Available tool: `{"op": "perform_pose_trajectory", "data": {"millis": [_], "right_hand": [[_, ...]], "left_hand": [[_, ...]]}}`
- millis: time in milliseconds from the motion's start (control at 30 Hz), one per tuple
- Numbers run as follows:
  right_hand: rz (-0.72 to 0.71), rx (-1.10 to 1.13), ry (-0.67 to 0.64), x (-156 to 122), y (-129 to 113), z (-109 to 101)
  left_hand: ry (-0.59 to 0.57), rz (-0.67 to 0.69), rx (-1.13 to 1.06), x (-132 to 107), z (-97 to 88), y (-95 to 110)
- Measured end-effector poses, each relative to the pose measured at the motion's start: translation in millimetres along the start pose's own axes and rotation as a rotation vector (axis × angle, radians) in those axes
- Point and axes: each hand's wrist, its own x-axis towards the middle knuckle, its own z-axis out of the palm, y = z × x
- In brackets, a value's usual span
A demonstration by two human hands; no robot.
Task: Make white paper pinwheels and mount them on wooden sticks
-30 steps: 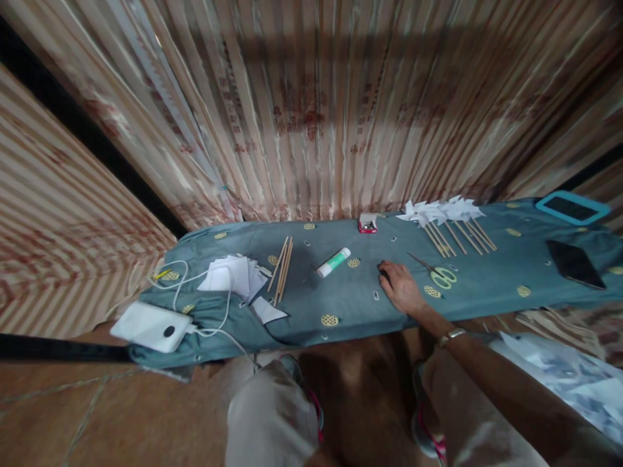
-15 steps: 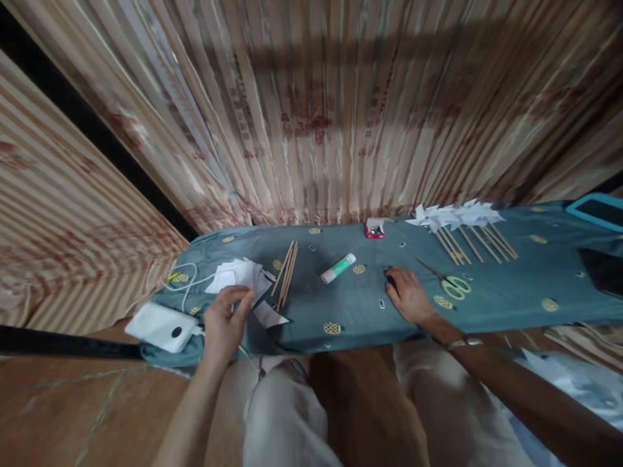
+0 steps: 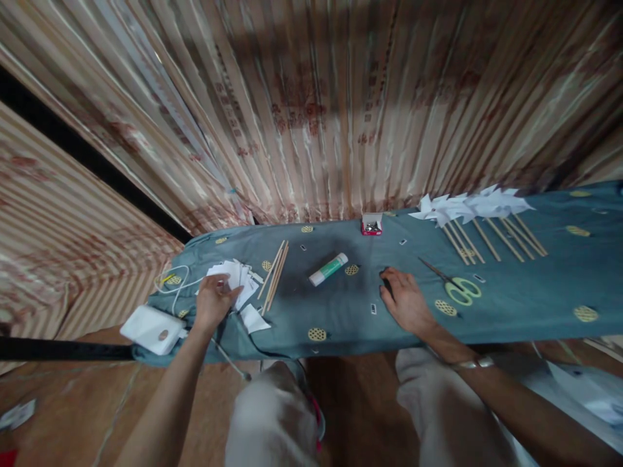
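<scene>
My left hand (image 3: 215, 303) is over a fanned pile of white paper pieces (image 3: 238, 272), thumb and fingers apart and touching or just above the papers. A separate paper piece (image 3: 254, 319) lies nearer the bench edge. Several thin wooden sticks (image 3: 275, 279) lie to the right of the pile. My right hand (image 3: 406, 299) rests on the cloth, fingers loosely bent and thumb apart; a dark patch by its fingertips is too unclear to name. Green-handled scissors (image 3: 460, 288) lie to its right, and a glue stick (image 3: 329, 269) to its left.
A small red box of metal pins (image 3: 372, 224) stands at the back. Several white paper pinwheels (image 3: 467, 207) on sticks lie at the back right. At the left are a white power bank (image 3: 148, 327) and its cable. A striped curtain (image 3: 302, 130) hangs behind the bench.
My left hand has moved left and forward onto the paper pile. The right hand stays in about the same place on the cloth. The whole view has shifted slightly.
</scene>
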Motion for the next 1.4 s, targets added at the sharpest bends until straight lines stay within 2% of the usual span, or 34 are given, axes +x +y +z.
{"op": "perform_pose_trajectory", "data": {"millis": [367,667,833,1100,1167,1233,1333,1400], "right_hand": [[0.043,0.039,0.001,0.4,-1.4,-1.4],[0.035,0.041,-0.002,0.0,-0.7,-2.7],[0.036,0.033,-0.008,0.2,-1.6,-3.8],[0.051,0.077,-0.028,0.8,-1.2,-4.5],[0.047,0.064,-0.024,1.0,-0.9,-4.3],[0.047,0.052,-0.019,1.3,-1.1,-4.3],[0.052,0.048,-0.017,1.8,-2.8,-5.0],[0.062,0.057,-0.018,2.2,-4.3,-5.8]], "left_hand": [[0.005,-0.16,-0.206,-2.6,3.0,-6.0],[0.057,-0.133,-0.329,-4.4,4.8,-13.4],[0.089,-0.186,-0.331,-7.6,1.5,-6.6],[0.199,-0.161,-0.347,-8.3,-11.8,9.8],[0.247,-0.143,-0.378,-9.7,-21.5,18.4],[0.315,-0.098,-0.427,-15.8,-32.6,36.5],[0.349,0.056,-0.485,-36.1,-38.9,84.6],[0.262,0.267,-0.432,-54.7,-27.6,124.1]]}}
